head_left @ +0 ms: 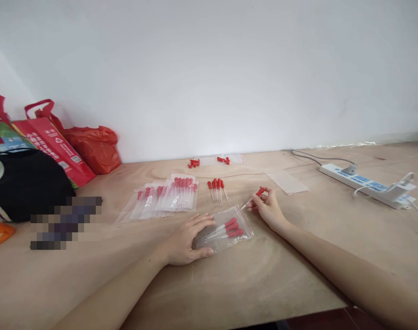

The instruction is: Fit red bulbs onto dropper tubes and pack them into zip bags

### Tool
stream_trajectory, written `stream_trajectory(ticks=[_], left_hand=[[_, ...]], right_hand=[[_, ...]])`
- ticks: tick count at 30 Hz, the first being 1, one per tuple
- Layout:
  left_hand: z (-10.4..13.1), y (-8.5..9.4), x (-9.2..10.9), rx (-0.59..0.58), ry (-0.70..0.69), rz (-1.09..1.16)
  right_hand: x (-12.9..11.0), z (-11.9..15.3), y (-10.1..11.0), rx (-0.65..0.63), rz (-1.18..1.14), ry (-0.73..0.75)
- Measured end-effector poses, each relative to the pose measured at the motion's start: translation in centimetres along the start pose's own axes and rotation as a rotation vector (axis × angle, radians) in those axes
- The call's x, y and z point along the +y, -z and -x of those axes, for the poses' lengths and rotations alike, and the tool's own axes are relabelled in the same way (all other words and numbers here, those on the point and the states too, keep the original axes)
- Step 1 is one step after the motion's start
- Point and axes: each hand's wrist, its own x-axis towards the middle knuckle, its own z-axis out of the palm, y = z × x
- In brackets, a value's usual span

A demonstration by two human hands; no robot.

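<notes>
My left hand [191, 240] rests on the closed end of a clear zip-lock bag [215, 245], fingers along its far edge and thumb at its near edge. Inside lie several glass droppers [232, 227] with red rubber bulbs toward the bag's mouth. My right hand [267, 208] is closed on another dropper [260, 191], its glass tip pointing left toward that mouth. Just beyond the bag, several loose droppers [216, 185] lie side by side. To their left is a pile of filled zip-lock bags [165, 199], overlapping each other.
An empty-looking clear bag [287, 182] lies flat at right, near a white power strip [363, 183] with cables. Small red bulbs [194, 162] and more clear plastic [209, 160] sit by the wall. Red bags [92, 146], a black bag [26, 183] and a blurred-out object [66, 223] occupy the left.
</notes>
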Motion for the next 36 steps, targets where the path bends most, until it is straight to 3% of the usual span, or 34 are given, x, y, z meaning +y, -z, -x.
stream_trajectory(ticks=[5,9,13,18,23,26,28,30,33,36], left_hand=[[0.0,0.0,0.1,0.003,0.032,-0.006],[0.0,0.0,0.0,0.015,0.024,0.006],[0.0,-0.1,0.0,0.02,0.022,0.007],[0.0,-0.1,0.0,0.019,0.019,-0.007],[0.0,-0.1,0.1,0.027,0.007,-0.007],[0.0,-0.2,0.0,0.028,0.013,0.0],[-0.1,-0.1,0.0,0.027,0.004,0.001],[-0.1,-0.1,0.0,0.012,-0.013,-0.004],[-0.2,0.1,0.1,-0.028,-0.024,-0.024],[-0.1,0.2,0.3,-0.051,-0.021,-0.038]], right_hand=[[-0.1,1.3,-1.4,-0.118,-0.07,-0.111],[0.0,1.6,-1.3,-0.313,0.185,-0.151],[0.2,1.0,-0.8,-0.407,0.413,0.002],[0.5,0.4,-1.0,-0.569,0.428,0.116],[0.7,0.3,-1.3,-0.551,0.36,-0.069],[0.5,0.2,-1.2,-0.607,0.324,-0.11],[0.4,-0.1,-1.1,-0.575,0.318,-0.138],[0.6,-0.9,-1.2,-0.455,0.357,-0.133],[1.3,-2.8,-1.7,-0.252,0.513,-0.006],[2.1,-5.2,-2.7,-0.162,0.625,0.068]])
